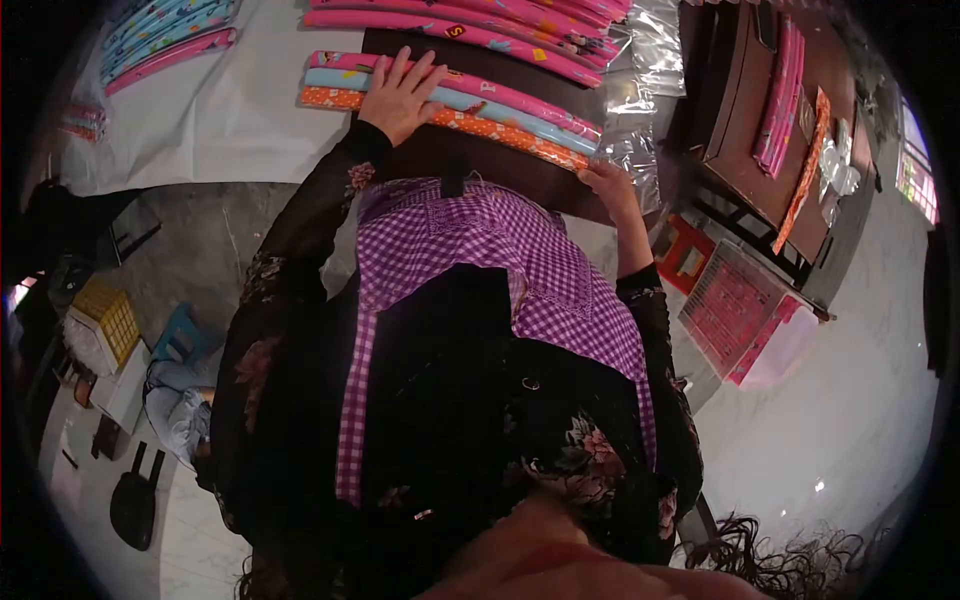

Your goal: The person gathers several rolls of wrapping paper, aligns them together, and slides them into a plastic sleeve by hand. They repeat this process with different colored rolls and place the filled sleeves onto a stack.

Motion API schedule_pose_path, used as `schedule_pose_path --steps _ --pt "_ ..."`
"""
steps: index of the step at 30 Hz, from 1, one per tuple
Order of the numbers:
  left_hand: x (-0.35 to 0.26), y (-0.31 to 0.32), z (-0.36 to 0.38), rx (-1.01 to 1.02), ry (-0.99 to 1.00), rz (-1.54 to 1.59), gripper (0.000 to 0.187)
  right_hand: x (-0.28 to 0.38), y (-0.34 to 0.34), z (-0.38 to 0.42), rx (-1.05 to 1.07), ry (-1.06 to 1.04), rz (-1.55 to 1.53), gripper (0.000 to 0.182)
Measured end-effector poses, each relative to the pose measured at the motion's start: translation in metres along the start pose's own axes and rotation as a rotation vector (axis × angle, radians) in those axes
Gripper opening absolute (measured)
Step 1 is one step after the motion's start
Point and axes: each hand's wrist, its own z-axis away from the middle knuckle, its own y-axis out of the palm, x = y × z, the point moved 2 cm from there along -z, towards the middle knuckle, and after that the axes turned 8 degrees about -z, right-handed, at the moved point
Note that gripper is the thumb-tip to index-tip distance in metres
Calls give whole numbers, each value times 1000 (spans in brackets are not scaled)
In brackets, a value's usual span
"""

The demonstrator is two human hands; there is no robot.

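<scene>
Three slim patterned rolls, which look like wrapping paper, lie side by side in front of me: a pink roll (pixel 500 92), a light blue roll (pixel 525 122) and an orange roll with white spots (pixel 500 136). My left hand (pixel 400 98) lies flat across them near their left ends, its fingers spread. At the right end of the orange roll, my right hand (pixel 612 190) has its fingers closed on the tip. Clear plastic sleeves (pixel 632 130) lie beside the rolls' right ends, close to my right hand.
More pink rolls (pixel 460 38) are stacked beyond, and blue patterned rolls (pixel 165 40) lie at the far left on a white sheet (pixel 240 130). A brown side table (pixel 740 150) at right carries a pink bundle and an orange strip. Below it stands a wire-sided basket (pixel 735 310).
</scene>
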Motion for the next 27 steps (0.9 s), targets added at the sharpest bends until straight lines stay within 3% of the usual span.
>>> schedule_pose_path --steps 2,6,8,15,20,22,24,27 --pt "0 0 0 16 -9 -29 58 -4 5 -4 -70 -67 -141 22" --pt "0 -1 0 -29 -12 -5 58 2 10 -7 -109 -43 -75 21" --pt "0 -2 0 -13 -14 -11 57 14 13 0 -135 -10 -193 21" --pt "1 -3 -1 28 -15 -20 56 15 9 -5 -156 28 -65 25" --pt "1 -4 0 30 -17 -11 58 23 1 2 -70 -1 -62 25" --pt "2 -3 0 -12 -3 32 58 -4 -21 -12 -20 -10 -76 27" --pt "3 -4 1 -2 -12 31 57 -9 -38 -4 -230 -49 -268 29" --pt "3 -2 -1 4 6 -4 56 -22 -67 9 -349 -48 -333 22"
